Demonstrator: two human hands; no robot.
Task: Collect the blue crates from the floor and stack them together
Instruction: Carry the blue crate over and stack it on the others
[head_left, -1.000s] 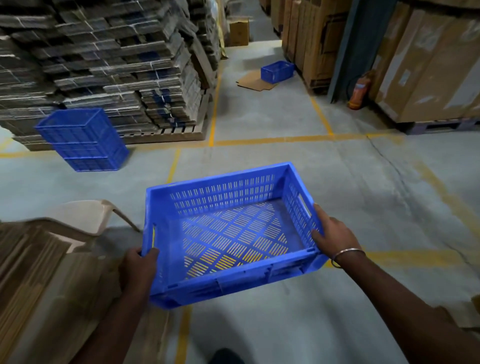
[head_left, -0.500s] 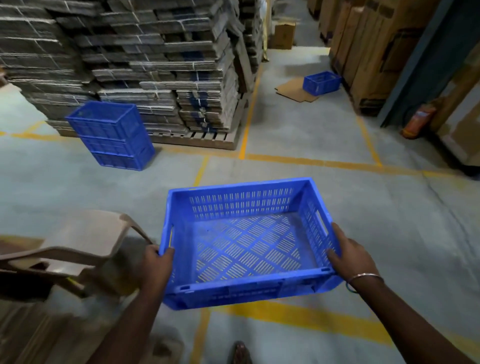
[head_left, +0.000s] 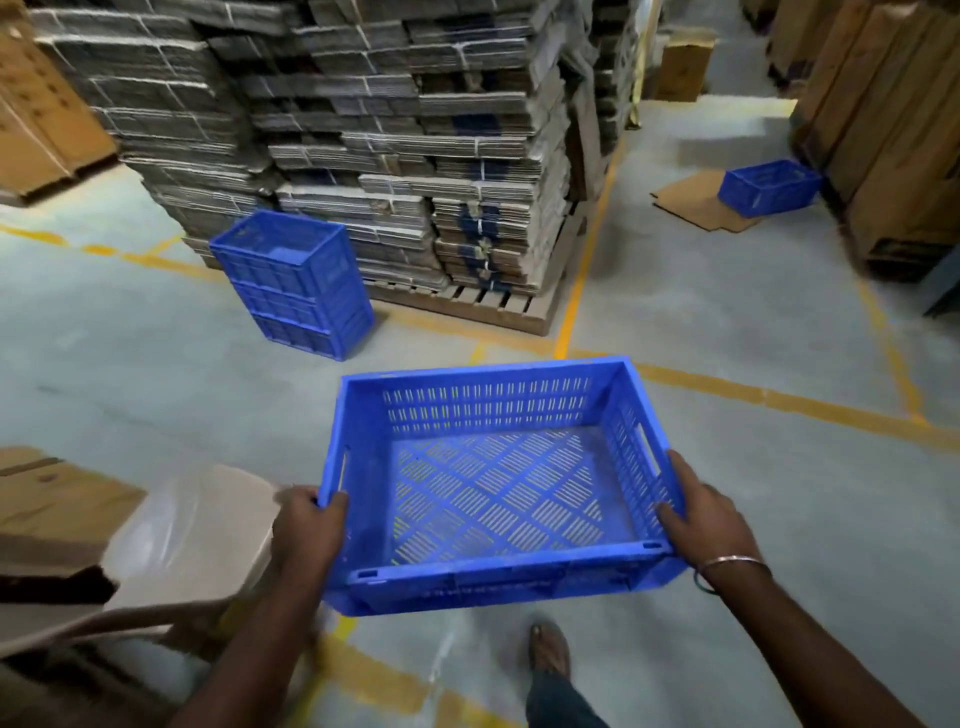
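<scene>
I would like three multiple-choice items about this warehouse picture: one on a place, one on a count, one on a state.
1. Where does the crate stack stand?
A. on the chair
B. on the floor beside the pallet of cardboard
C. on the loose cardboard sheet

2. How many crates make up that stack?
A. three
B. one
C. five

3. In what state is the carried crate?
A. full of boxes
B. upside down
C. empty, held at both ends

Answers:
1 B, the stack stands on the grey floor next to the pallet.
2 A, three tiers show on its side.
3 C, its slotted bottom is bare, and the left hand and right hand grip its short ends.
</scene>
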